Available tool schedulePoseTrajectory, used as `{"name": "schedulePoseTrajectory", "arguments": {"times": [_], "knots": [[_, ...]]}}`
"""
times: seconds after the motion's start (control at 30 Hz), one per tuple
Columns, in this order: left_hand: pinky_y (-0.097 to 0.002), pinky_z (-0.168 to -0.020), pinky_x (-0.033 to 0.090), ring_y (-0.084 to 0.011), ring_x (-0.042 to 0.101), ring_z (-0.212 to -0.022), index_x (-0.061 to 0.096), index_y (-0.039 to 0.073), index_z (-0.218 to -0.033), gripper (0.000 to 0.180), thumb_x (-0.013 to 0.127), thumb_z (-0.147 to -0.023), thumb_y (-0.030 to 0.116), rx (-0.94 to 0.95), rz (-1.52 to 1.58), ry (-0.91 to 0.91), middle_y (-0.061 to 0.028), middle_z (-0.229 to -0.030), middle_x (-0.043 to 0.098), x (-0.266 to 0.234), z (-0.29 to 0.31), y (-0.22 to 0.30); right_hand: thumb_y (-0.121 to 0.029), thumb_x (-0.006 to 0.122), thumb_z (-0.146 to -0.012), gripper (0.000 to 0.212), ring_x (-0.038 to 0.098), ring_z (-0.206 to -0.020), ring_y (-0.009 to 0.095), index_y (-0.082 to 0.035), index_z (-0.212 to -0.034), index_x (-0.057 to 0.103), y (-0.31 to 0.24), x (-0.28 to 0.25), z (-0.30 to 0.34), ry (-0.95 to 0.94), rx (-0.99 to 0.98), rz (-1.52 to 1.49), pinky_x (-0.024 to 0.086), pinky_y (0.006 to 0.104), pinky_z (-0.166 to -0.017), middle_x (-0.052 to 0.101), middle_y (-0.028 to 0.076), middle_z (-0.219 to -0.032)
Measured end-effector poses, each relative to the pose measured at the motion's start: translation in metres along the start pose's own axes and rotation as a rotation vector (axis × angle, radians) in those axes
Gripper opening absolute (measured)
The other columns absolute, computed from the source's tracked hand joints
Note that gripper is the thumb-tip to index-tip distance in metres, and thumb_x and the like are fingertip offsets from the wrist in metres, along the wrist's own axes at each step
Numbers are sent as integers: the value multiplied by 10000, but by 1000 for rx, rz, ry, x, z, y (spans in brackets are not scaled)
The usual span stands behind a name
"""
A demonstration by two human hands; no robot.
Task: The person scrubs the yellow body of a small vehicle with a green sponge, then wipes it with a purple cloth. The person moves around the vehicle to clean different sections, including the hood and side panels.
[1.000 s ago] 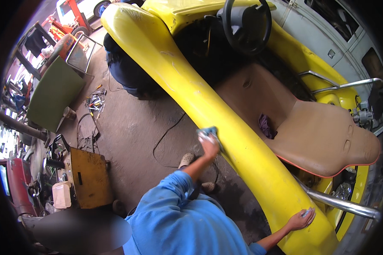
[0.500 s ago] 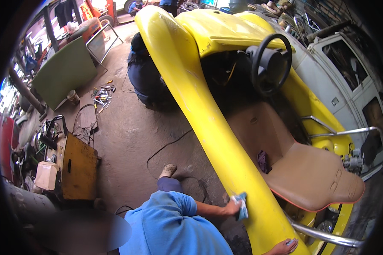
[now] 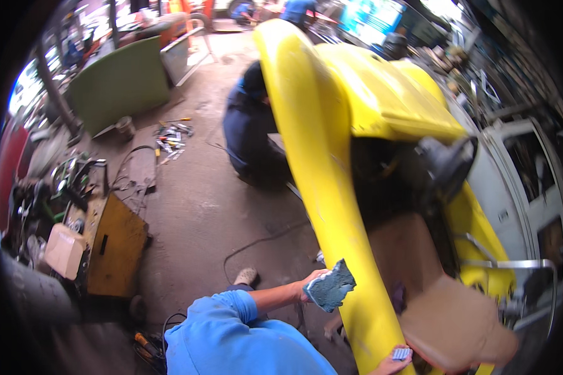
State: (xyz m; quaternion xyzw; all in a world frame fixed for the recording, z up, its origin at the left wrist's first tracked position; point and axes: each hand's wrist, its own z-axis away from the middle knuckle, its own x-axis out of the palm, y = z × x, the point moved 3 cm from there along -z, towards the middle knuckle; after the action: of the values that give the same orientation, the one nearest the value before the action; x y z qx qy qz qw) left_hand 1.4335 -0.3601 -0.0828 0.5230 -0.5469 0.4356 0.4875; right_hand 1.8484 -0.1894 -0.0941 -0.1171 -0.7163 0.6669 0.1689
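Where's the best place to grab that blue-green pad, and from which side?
Probably the ragged right edge of the blue-green pad, pinched from the right: the left hand holds its left edge, leaving that uneven side sticking out free.

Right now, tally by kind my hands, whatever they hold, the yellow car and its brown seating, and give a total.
Hands: 2, left hand and right hand
Held pieces: 2, blue-grey pad or rag and small striped piece
Yellow car: 1
Brown seat: 1
Total: 6
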Motion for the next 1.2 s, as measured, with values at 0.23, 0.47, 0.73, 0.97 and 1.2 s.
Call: {"name": "schedulePoseTrajectory", "arguments": {"times": [0.23,0.47,0.73,0.97,1.2], "knots": [[-464,-845,502,-286,624,-968,565,39,-1169,431,395,-912,341,467,-44,99,-132,-1111,625,-3,154,179,-136,354,-903,290,569,-820,233,31,-1041,547,-14,381,162,-1368,770,-724,491,357,-731,595,156,-965],[-508,-921,437,-309,582,-1033,511,70,-1228,513,383,-882,426,1082,-756,318,-131,-1169,587,9,296,262,-227,438,-934,347,547,-835,175,-63,-1231,510,-136,650,193,-1498,355,-260,454,281,-698,577,78,-1128],[-488,-906,448,-287,575,-1022,526,105,-1187,420,389,-901,380,1731,-389,259,-107,-1126,593,-29,344,196,-89,486,-882,340,557,-1052,345,27,-1201,503,-165,953,100,-925,-1413,465,434,378,-896,571,243,-1137],[-481,-904,452,-269,566,-1038,506,134,-1190,371,395,-925,369,2061,-572,720,-81,-1149,580,-55,364,143,-41,507,-845,319,597,-955,373,50,-1151,512,-121,992,112,-1135,-1302,841,453,398,-856,592,271,-1077],[-505,-939,421,-285,550,-1069,515,127,-1202,428,375,-928,423,2007,-452,322,-71,-1160,584,-46,368,174,-85,547,-863,346,599,-956,372,45,-1180,501,-109,964,74,-1125,-1349,795,453,415,-829,588,269,-1094]]}}
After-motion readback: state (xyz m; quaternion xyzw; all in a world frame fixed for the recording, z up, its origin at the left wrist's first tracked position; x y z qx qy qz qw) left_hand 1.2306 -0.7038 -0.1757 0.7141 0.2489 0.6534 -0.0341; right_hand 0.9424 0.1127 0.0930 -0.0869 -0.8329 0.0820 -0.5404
